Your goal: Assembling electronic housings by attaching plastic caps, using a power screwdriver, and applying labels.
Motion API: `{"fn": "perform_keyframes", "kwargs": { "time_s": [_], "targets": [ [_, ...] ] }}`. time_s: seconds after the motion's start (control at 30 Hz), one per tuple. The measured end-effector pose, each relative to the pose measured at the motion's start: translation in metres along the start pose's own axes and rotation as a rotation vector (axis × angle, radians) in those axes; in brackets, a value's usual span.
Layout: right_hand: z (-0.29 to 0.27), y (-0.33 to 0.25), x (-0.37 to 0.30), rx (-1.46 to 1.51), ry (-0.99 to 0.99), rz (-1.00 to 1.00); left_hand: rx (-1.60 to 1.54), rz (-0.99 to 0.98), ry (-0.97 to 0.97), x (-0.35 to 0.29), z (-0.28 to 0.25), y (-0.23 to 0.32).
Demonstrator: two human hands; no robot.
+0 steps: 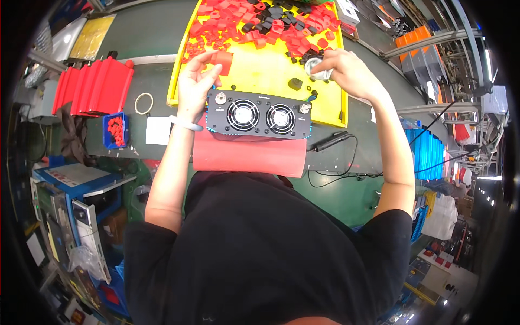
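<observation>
Pinched between the thumb and fingers of my left hand [194,81] is a red plastic piece [223,63], raised above the left part of the yellow tray [260,67]. My right hand [349,70] is over the tray's right side, its fingers closed on a whitish, round, ring-like piece [313,67] whose exact kind I cannot make out. Between my forearms stands a black box-shaped device [262,115] with two round fan grilles and a metal terminal post at each end. It rests partly on a red mat [249,157] at the bench's near edge.
Loose red caps [216,27] and black caps [276,19] cover the tray's far part. Left are red panels [95,86], a blue bin [115,131] of red bits and a beige ring [143,103]. A black corded tool [329,142] lies right of the mat.
</observation>
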State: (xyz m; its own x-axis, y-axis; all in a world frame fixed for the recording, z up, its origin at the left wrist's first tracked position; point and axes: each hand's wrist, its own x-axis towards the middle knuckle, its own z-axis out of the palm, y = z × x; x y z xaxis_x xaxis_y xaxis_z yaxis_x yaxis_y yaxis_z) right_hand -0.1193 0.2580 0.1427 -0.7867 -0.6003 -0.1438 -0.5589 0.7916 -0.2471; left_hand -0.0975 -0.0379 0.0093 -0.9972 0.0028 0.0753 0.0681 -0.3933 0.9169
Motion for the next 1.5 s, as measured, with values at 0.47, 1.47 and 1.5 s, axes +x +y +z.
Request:
{"fn": "perform_keyframes", "kwargs": {
  "time_s": [0.47, 1.47, 1.5],
  "targets": [
    [0.027, 0.002, -0.017, 0.346, -0.061, -0.035, 0.041, 0.031, 0.000, 0.001, -0.001, -0.003],
    [0.203, 0.031, -0.101, 0.404, 0.243, 0.756, 0.337, 0.211, 0.055, 0.000, -0.004, 0.007],
    [0.194, 0.029, -0.088, 0.506, 0.344, 0.733, 0.359, 0.205, 0.054, 0.001, -0.003, 0.008]
  ]
}}
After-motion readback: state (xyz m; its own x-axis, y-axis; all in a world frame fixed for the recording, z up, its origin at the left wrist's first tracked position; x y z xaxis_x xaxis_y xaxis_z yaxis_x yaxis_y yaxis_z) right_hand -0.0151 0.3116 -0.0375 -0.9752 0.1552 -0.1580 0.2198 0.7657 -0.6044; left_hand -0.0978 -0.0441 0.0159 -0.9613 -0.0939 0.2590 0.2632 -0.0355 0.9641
